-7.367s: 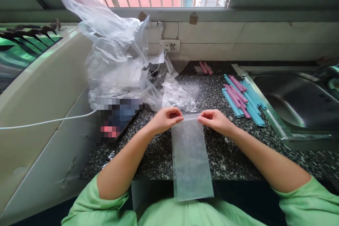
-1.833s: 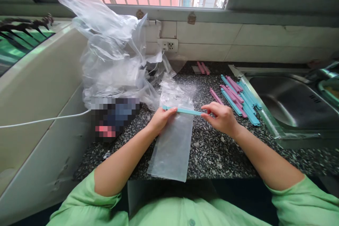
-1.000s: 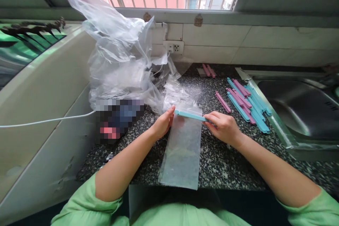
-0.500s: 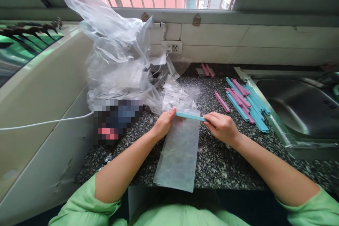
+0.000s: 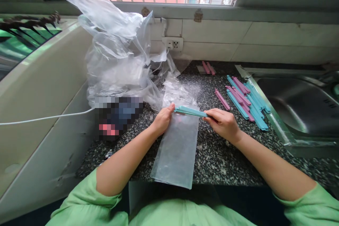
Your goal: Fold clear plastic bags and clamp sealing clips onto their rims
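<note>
The left hand [image 5: 163, 120] is pinching the bag [image 5: 176, 152] and the left end of the blue clips [image 5: 190, 112] across its top, the right hand [image 5: 224, 123] is pinching their right end, and loose clips [image 5: 245, 100] are lying beside the sink [image 5: 296, 102]

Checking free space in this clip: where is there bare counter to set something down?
Bare counter shows between the flat bag and the right forearm; a smaller patch between the crumpled plastic and the lone pink stick. It is crowded at the stick pile beside the sink.
</note>
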The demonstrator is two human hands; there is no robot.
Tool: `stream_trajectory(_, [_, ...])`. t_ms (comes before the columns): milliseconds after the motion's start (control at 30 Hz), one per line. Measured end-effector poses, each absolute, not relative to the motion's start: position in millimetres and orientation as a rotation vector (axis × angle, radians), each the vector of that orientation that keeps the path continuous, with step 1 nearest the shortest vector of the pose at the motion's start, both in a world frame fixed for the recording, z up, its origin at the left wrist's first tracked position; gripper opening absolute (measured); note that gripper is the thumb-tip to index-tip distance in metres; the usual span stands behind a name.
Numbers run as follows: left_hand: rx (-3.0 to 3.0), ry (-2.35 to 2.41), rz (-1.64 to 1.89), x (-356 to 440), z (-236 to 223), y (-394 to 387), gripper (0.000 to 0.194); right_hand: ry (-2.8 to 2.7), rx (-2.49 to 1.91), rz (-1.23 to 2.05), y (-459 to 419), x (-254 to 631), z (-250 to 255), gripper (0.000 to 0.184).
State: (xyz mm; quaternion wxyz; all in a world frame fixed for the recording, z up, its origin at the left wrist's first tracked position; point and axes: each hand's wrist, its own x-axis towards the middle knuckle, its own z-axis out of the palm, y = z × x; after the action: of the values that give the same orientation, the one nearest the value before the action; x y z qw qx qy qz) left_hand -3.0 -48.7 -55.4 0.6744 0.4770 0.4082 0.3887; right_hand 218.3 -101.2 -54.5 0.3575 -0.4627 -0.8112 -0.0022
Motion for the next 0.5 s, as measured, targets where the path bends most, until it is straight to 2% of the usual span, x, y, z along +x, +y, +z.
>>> stream_trajectory(233, [1.049, 0.920, 0.867, -4.0, -55.6, -46.7, 0.051, -1.836, -1.272, 0.111, -102.7, 221.4, -49.2, 0.011])
stream_trajectory(500, [1.018, 0.928, 0.976, -7.8, -57.6, -42.2, 0.045, -1.541, -1.222, 0.471, -103.7, 219.0, -49.1, 0.014])
